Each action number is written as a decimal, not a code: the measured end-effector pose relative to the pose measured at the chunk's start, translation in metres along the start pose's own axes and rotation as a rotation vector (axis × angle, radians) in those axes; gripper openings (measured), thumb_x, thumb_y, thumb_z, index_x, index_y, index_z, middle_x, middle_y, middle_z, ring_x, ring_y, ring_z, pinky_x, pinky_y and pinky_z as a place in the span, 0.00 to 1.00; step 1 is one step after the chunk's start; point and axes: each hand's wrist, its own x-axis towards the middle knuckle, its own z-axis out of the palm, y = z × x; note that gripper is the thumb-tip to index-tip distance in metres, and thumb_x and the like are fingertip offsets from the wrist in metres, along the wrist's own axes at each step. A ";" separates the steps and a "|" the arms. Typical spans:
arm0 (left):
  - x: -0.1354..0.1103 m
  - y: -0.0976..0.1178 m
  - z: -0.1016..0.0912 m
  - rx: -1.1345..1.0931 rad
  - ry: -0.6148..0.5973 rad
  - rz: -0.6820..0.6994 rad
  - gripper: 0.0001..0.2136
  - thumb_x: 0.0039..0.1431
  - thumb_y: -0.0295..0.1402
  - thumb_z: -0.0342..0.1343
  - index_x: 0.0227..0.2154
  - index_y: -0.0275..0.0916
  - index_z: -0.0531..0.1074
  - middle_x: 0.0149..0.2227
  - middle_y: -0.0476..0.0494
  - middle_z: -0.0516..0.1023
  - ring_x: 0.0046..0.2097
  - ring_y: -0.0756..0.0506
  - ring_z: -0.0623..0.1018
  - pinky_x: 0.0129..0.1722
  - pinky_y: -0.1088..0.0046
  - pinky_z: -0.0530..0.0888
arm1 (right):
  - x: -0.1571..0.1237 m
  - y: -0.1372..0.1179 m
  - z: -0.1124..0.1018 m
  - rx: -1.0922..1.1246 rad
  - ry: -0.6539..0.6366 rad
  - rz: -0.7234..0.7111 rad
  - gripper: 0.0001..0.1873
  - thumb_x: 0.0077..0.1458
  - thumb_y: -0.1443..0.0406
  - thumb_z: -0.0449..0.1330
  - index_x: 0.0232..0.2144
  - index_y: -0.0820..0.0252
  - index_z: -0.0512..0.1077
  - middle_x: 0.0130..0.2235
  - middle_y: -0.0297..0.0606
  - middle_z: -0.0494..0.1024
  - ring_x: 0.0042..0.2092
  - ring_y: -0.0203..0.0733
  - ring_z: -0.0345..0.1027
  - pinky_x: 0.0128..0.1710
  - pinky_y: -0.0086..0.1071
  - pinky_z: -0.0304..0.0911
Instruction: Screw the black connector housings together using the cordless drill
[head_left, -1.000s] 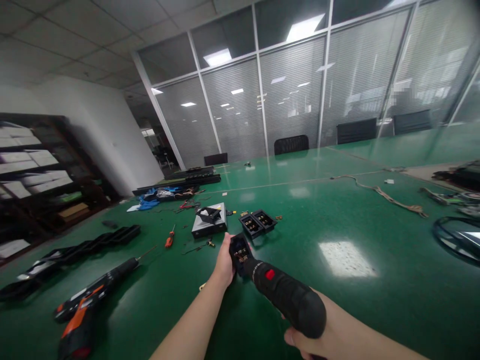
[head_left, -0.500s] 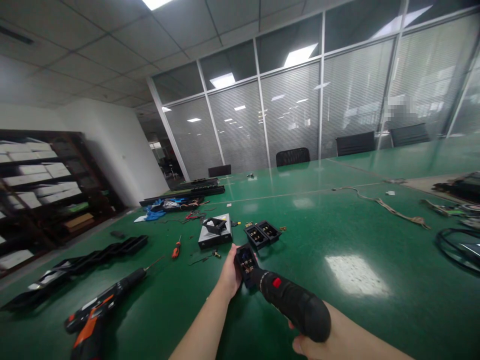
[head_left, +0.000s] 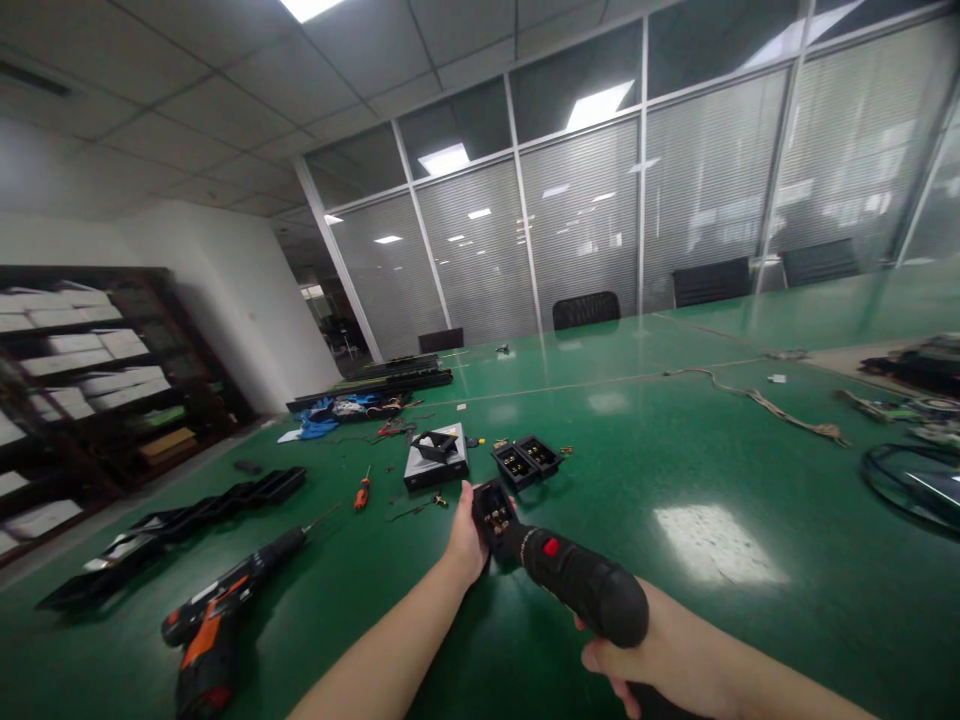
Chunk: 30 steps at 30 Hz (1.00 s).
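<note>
My left hand (head_left: pixel 466 535) is closed around the left side of a small black open box (head_left: pixel 489 488) with brass-coloured metal parts inside. In my right hand (head_left: pixel 619 655) is a black cordless screwdriver (head_left: pixel 577 580) with a red button on top. Its front end points into the near part of the box; the tip and bit are hidden. Just beyond, a pair of similar black boxes (head_left: pixel 527 462) holding brass-coloured parts lies on the green table (head_left: pixel 720 460).
Left of my arms lie an orange-and-black power drill (head_left: pixel 225 600), an orange-handled screwdriver (head_left: pixel 363 493) and a row of joined black frames (head_left: pixel 195 520). A grey-topped case (head_left: pixel 436 466) carries another black frame. Cables (head_left: pixel 900 500) and a cord (head_left: pixel 772 405) are at right.
The view has shifted slightly, so the table items at left appear further right. My hands keep hold of the box and the cordless screwdriver, whose body looks slightly higher.
</note>
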 end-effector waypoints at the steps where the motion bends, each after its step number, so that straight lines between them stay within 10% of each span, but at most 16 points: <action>1: 0.000 -0.001 -0.002 -0.026 -0.005 0.032 0.27 0.68 0.60 0.53 0.41 0.38 0.77 0.35 0.35 0.85 0.39 0.36 0.85 0.40 0.59 0.80 | 0.001 0.001 0.000 0.002 -0.003 -0.009 0.20 0.46 0.64 0.65 0.41 0.58 0.64 0.21 0.23 0.72 0.22 0.34 0.67 0.25 0.25 0.60; 30: 0.004 0.006 0.011 0.092 0.151 -0.069 0.20 0.74 0.42 0.46 0.39 0.33 0.79 0.34 0.31 0.86 0.34 0.38 0.86 0.34 0.62 0.83 | -0.004 -0.012 -0.005 -0.014 -0.019 0.087 0.17 0.52 0.71 0.65 0.42 0.60 0.65 0.22 0.24 0.74 0.23 0.33 0.70 0.27 0.26 0.63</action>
